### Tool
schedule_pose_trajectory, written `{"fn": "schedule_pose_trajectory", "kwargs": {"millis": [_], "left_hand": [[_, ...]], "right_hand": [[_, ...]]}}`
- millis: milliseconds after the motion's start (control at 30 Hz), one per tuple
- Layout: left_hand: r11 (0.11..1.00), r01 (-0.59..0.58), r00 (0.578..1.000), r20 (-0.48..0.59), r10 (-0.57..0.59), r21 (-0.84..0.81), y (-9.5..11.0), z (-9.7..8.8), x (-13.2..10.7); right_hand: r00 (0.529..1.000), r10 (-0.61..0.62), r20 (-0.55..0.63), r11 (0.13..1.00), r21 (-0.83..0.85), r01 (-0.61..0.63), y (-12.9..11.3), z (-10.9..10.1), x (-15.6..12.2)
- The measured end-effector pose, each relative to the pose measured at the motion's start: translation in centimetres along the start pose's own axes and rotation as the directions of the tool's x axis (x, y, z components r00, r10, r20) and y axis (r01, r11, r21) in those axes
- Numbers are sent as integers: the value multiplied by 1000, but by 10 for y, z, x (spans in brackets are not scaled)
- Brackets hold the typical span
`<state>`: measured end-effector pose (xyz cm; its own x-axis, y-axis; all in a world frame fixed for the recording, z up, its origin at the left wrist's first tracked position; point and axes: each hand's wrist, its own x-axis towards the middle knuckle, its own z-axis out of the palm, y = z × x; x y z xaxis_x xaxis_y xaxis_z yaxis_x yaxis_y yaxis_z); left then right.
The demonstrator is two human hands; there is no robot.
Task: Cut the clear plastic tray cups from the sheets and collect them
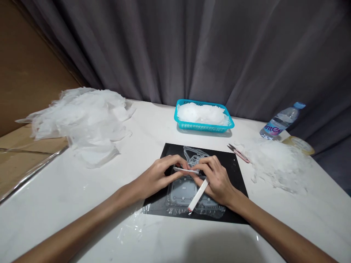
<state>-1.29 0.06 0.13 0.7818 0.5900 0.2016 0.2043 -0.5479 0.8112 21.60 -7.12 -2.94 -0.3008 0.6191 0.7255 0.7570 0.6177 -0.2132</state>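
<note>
My left hand (164,171) and my right hand (217,179) meet over the black mat (239,190). Between their fingertips they pinch a thin, whitish, flat piece (179,169), seen nearly edge-on. A flat white stick (197,196) with a red mark at its lower end is also tucked in my right hand, slanting down to the left. Under my hands lies a clear plastic sheet (182,191) with moulded rounded outlines. Beyond my fingertips, looped translucent trimmings (192,153) rest on the mat.
A blue basket (203,128) holds a whitish heap. Translucent sheets (85,113) are piled at left. On the right are pink-handled thread snips (241,154), plastic scraps (282,164), a tilted water bottle (283,120) and a tape roll (304,145). A grey curtain (164,47) hangs behind the table.
</note>
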Motion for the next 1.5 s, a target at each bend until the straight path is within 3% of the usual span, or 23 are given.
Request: {"fn": "schedule_pose_trajectory", "kwargs": {"millis": [400, 1100, 1333, 1500], "left_hand": [[986, -61, 998, 0, 62, 155, -3, -2, 1], [966, -143, 990, 38, 139, 215, -1, 2, 0], [982, -87, 993, -61, 98, 165, 0, 4, -2], [984, -105, 991, -69, 116, 146, 0, 4, -3]], "right_hand": [[1000, 7, -1, 1000, -7, -7, 1, -1, -1], [997, -59, -50, 998, 31, 60, -2, -5, 0], [1000, -9, -18, 1000, -21, 9, -1, -2, 0], [1000, -13, -17, 1000, -11, 13, -1, -1, 1]]}}
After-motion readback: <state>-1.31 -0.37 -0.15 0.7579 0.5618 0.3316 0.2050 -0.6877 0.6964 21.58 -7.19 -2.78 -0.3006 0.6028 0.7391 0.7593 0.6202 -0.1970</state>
